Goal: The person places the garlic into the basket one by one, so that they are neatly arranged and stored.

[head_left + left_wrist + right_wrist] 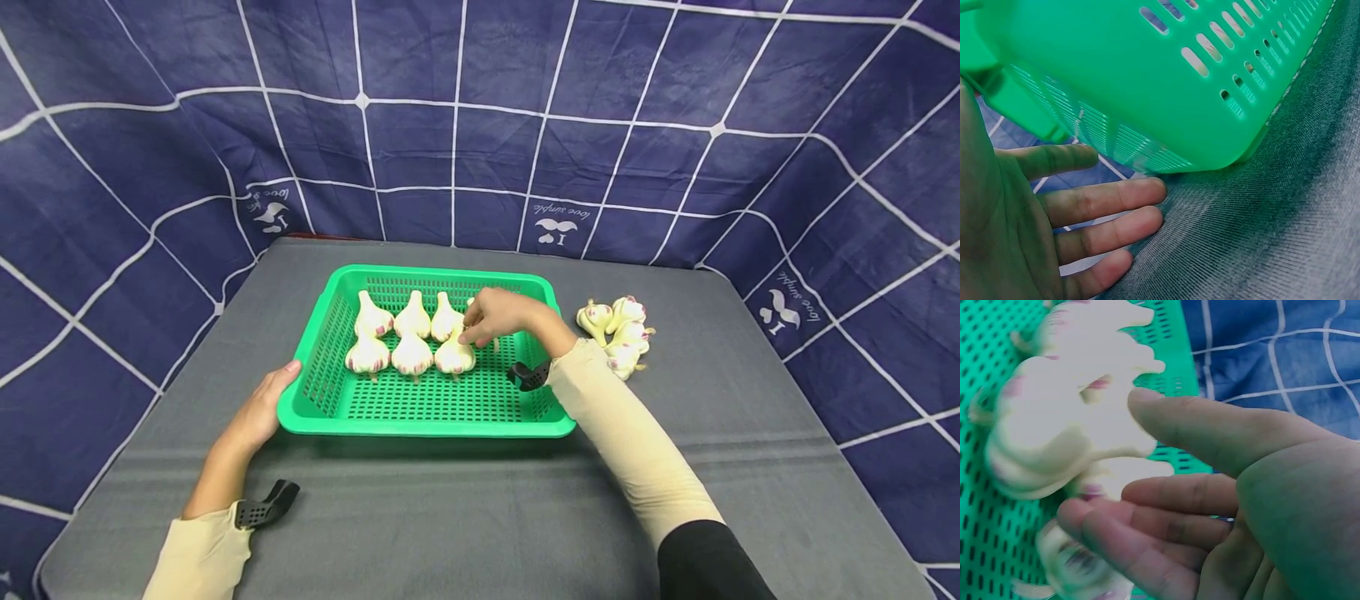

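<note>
Several white garlic bulbs with purple streaks lie in two rows in a green plastic basket (450,429), stems pointing away from me. Over the right end of these rows reaches my right hand (498,317), its thumb tip at the stem of the front row's rightmost bulb (455,357). In the right wrist view its thumb (1191,422) and fingers (1141,550) are spread apart around the stems, and another bulb (1079,562) lies below them. My left hand (262,408) rests against the basket's left side, thumb at the rim, straight fingers beneath in the left wrist view.
On the grey table (465,517), a small pile of garlic bulbs (622,329) sits right of the basket. A blue cloth (412,142) with white grid lines hangs around the back and sides.
</note>
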### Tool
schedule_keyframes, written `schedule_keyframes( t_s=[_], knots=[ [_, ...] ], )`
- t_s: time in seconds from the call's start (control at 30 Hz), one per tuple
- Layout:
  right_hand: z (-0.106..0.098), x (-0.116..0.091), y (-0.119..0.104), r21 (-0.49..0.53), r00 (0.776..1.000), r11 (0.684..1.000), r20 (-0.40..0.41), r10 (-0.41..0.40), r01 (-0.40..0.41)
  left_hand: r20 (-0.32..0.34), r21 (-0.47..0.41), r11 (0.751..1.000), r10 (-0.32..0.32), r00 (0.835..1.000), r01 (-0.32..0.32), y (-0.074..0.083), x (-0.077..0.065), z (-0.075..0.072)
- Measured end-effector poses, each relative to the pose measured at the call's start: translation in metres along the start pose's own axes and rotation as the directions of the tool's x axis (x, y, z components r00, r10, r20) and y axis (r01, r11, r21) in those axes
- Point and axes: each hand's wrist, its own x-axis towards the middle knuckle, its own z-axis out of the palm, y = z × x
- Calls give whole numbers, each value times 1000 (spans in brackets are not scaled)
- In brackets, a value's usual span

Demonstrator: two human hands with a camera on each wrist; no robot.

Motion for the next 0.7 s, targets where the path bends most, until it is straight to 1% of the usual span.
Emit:
schedule_keyframes(
  t_s=[0.1,0.27,0.37,0.47,0.63,0.7],
  knots=[
    [-3,-5,-1,-8,1000,1000,-10,-3,3,4,4,1000,-20,1000,20,0,0,0],
    [-7,-10,-2,-26,999,999,-26,-43,42,-2,44,996,-72,997,72,-2,-2,0],
    [-8,-12,-1,-18,998,999,-29,-48,47,1,43,996,-85,996,84,-2,-2,0],
    [-9,-13,0,-11,998,999,-32,-49,48,-1,46,996,-81,997,81,-2,-1,1],
    [-9,-16,0,-30,997,998,-52,-65,63,-7,45,998,-43,999,43,-1,-1,1],
    [-9,-17,0,-39,995,997,-60,-75,73,-8,45,998,-38,999,39,-1,-1,0]
  ],
)
